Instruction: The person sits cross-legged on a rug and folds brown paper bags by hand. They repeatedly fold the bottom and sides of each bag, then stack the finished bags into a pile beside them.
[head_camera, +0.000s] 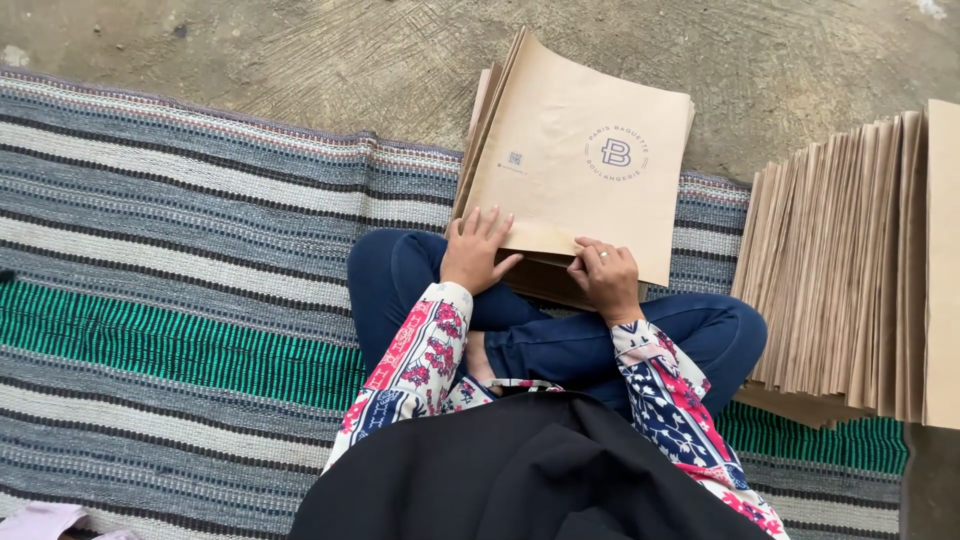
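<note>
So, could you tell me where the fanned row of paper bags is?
The fanned row of paper bags stands at the right edge, beside the person's knee.

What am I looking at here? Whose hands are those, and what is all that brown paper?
There is no machine here. A person sits cross-legged on a striped woven mat, and a camera worn on their head looks down, so you see their own arms. The left hand and right hand both press on the near edge of the top brown paper bag of a small pile in front of their knees. On the right lies a bigger, fanned-out stack of bags. Beyond the mat is a bare concrete floor.
</note>
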